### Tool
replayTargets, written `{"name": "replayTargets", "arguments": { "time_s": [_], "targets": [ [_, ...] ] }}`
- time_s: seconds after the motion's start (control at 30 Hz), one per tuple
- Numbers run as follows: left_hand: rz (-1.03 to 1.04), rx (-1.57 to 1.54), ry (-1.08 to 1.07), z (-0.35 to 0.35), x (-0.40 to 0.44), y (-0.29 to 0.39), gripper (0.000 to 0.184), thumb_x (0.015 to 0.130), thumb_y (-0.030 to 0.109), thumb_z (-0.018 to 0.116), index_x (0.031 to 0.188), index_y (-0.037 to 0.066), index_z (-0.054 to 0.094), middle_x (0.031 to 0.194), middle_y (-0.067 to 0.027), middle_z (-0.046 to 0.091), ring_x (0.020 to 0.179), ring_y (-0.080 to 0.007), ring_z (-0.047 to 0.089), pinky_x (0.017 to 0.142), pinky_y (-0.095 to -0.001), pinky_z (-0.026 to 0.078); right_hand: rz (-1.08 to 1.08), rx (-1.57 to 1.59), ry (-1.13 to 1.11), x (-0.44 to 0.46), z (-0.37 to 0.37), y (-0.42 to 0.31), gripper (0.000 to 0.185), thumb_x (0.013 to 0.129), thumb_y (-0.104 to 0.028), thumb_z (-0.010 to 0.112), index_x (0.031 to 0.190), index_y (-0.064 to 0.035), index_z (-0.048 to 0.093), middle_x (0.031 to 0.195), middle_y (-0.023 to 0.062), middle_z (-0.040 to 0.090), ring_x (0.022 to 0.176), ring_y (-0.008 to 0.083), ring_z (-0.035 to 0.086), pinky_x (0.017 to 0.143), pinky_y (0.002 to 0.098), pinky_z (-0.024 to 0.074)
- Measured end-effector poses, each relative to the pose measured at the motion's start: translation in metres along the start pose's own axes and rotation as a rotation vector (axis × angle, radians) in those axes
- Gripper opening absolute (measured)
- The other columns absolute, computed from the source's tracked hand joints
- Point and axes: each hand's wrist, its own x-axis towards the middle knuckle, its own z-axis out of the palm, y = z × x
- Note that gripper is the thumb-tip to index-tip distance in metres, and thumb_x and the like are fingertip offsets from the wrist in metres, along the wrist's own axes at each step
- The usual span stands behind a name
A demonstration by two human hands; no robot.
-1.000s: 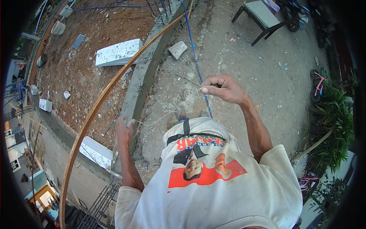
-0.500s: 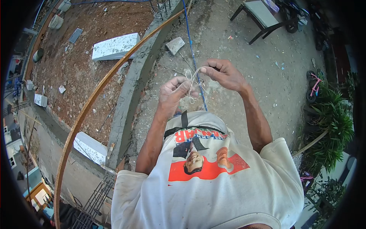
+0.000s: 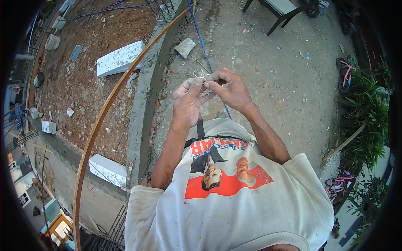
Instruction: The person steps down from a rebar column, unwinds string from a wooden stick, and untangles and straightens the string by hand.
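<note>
A thin, pale string point(image 3: 199, 74) is bunched between my two hands, with loops of it sticking up above the fingers. My left hand point(image 3: 187, 98) is closed on the bundle, thumb pressed against the fingers. Close against it, my right hand point(image 3: 231, 90) pinches part of the same string between thumb and fingertips. The fingers hide much of the string. Both hands are held out in front of my printed white shirt point(image 3: 234, 201), above the ground.
A low mortar-topped wall point(image 3: 144, 96) runs along the left, with a curved wooden strip point(image 3: 98, 121) across it. White blocks point(image 3: 119, 58) lie on reddish soil. A blue hose point(image 3: 201, 39) crosses the concrete near a grey block point(image 3: 185, 47). A lounge chair point(image 3: 282, 10) stands ahead; plants point(image 3: 368, 117) line the right.
My right hand has come left and slightly down to meet my left hand. The string that stretched between them is now gathered at the fingertips. The view has shifted a little.
</note>
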Motion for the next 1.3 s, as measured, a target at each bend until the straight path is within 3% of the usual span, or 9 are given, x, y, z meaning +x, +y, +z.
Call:
{"name": "replayTargets", "arguments": {
  "time_s": [0.07, 0.2, 0.33, 0.4, 0.6, 1.03, 1.1, 1.23, 1.3],
  "targets": [
    [0.002, -0.016, 0.001, -0.002, 0.002, 0.0, 0.028, 0.105, 0.028, 0.067, 0.117, 0.003, 0.062, 0.117, -0.0151, 0.07, 0.111, -0.0288, 0.071, 0.096, -0.0525, 0.061, 0.186, 0.424, 0.032, 0.002, -0.002, 0.007, 0.021, 0.096, -0.022, 0.079, 0.101, -0.0018, 0.076, 0.094, 0.0041, 0.072, 0.08, 0.0121, 0.065, 0.077, 0.0283, 0.0527],
    [-0.058, -0.092, -0.066, -0.008, 0.003, 0.005, 0.034, 0.106, 0.037, 0.063, 0.114, 0.003, 0.063, 0.112, -0.0118, 0.07, 0.11, -0.0263, 0.07, 0.094, -0.0502, 0.062, 0.274, 0.525, 0.049, 0.005, -0.014, 0.021, 0.023, 0.101, -0.024, 0.074, 0.103, -0.0014, 0.073, 0.099, 0.0034, 0.073, 0.084, 0.0117, 0.067, 0.081, 0.029, 0.0545],
    [-0.112, -0.156, -0.055, -0.006, -0.001, 0.01, 0.039, 0.108, 0.043, 0.058, 0.113, 0.005, 0.062, 0.107, -0.0088, 0.068, 0.102, -0.0227, 0.069, 0.086, -0.0412, 0.062, 0.312, 1.011, 0.105, 0.008, -0.019, 0.015, 0.019, 0.107, -0.024, 0.064, 0.11, -0.0052, 0.064, 0.101, 0.0068, 0.074, 0.09, 0.015, 0.071, 0.085, 0.0338, 0.0582],
    [-0.074, -0.229, 0.0, -0.013, 0.001, 0.008, 0.042, 0.107, 0.047, 0.058, 0.114, 0.006, 0.06, 0.1, -0.0065, 0.067, 0.084, -0.015, 0.066, 0.063, -0.0287, 0.054, 0.329, 1.105, 0.158, 0.011, -0.021, 0.012, 0.018, 0.109, -0.024, 0.061, 0.112, -0.0066, 0.062, 0.1, 0.0074, 0.074, 0.091, 0.0163, 0.072, 0.085, 0.0356, 0.0592],
    [-0.092, -0.2, 0.036, -0.002, -0.006, 0.014, 0.038, 0.112, 0.046, 0.049, 0.113, 0.009, 0.056, 0.089, -0.0015, 0.058, 0.05, -0.0019, 0.036, 0.039, -0.0175, 0.027, 0.304, 1.123, 0.242, 0.01, -0.021, 0.025, 0.016, 0.108, -0.022, 0.062, 0.112, -0.0066, 0.06, 0.099, 0.0086, 0.073, 0.087, 0.0184, 0.072, 0.084, 0.0373, 0.0609],
    [-0.323, 0.107, 0.002, -0.022, -0.024, 0.014, 0.037, 0.108, 0.03, 0.063, 0.135, 0.006, 0.058, 0.082, -0.0005, 0.059, 0.045, 0.0002, 0.031, 0.037, -0.0193, 0.024, 0.205, 1.188, 0.493, 0.023, -0.054, 0.023, 0.027, 0.099, -0.007, 0.071, 0.121, -0.007, 0.054, 0.1, 0.0105, 0.071, 0.086, 0.0192, 0.071, 0.077, 0.0344, 0.0582],
    [-0.389, 0.358, -0.066, -0.026, -0.03, 0.018, 0.033, 0.104, 0.027, 0.069, 0.128, 0.005, 0.063, 0.082, -0.0009, 0.065, 0.053, -0.0013, 0.047, 0.047, -0.0191, 0.036, 0.196, 1.206, 0.5, 0.023, -0.061, 0.024, 0.03, 0.099, -0.005, 0.07, 0.123, -0.0073, 0.052, 0.1, 0.0106, 0.071, 0.086, 0.0195, 0.071, 0.076, 0.0348, 0.058],
    [-0.356, 0.613, -0.021, -0.038, -0.039, 0.011, 0.024, 0.099, 0.027, 0.075, 0.113, 0.008, 0.073, 0.081, 0.0057, 0.059, 0.061, -0.0017, 0.042, 0.056, -0.0193, 0.037, 0.167, 1.22, 0.492, 0.025, -0.07, 0.018, 0.032, 0.1, -0.006, 0.069, 0.125, -0.0075, 0.05, 0.101, 0.0108, 0.071, 0.086, 0.0194, 0.071, 0.076, 0.0351, 0.0588],
    [-0.277, 0.772, -0.077, -0.047, -0.038, 0.01, 0.021, 0.097, 0.028, 0.077, 0.105, 0.008, 0.077, 0.091, 0.0017, 0.067, 0.076, -0.0077, 0.059, 0.076, -0.024, 0.049, 0.161, 1.211, 0.487, 0.025, -0.07, 0.007, 0.033, 0.1, -0.006, 0.07, 0.126, -0.0074, 0.05, 0.101, 0.0108, 0.071, 0.086, 0.0193, 0.07, 0.076, 0.0348, 0.0592]
  ]
}}
